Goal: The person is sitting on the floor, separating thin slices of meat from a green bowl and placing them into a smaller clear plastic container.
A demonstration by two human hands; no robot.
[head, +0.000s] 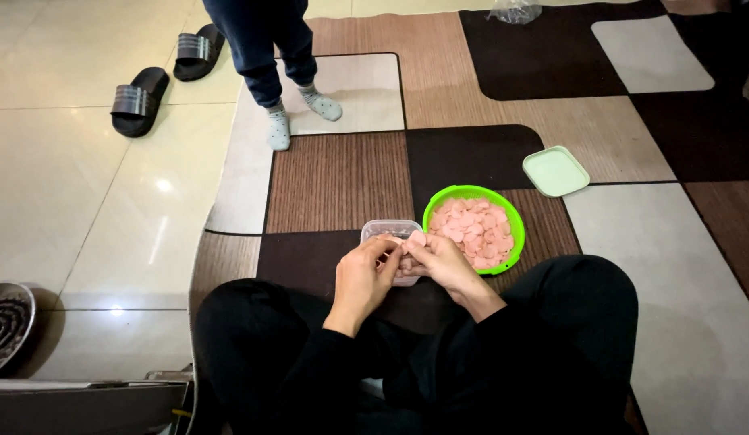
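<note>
**Pink slice pinched between both my hands over the clear tub**

Pink slice (415, 239) sits at my fingertips, just above the small clear plastic tub (388, 230) on the patterned rug (339, 181) in front of my crossed legs. Going left to right: my left hand (363, 279) is curled, thumb and fingers closed together on something small that touches the slice; I cannot tell what it is. My right hand (444, 262) meets it, fingers clamped on the slice's edge. To do this well, I judge I should keep both grips light, work right over the tub so nothing drops on the rug, and handle one slice at a time.

Just right of the tub stands a round green bowl (512, 219) heaped with more pink slices. Further right, apart from it, lies a pale green, square lid (556, 171) with rounded corners, flat on the rug. None of these containers shows a label that I can make out
</note>
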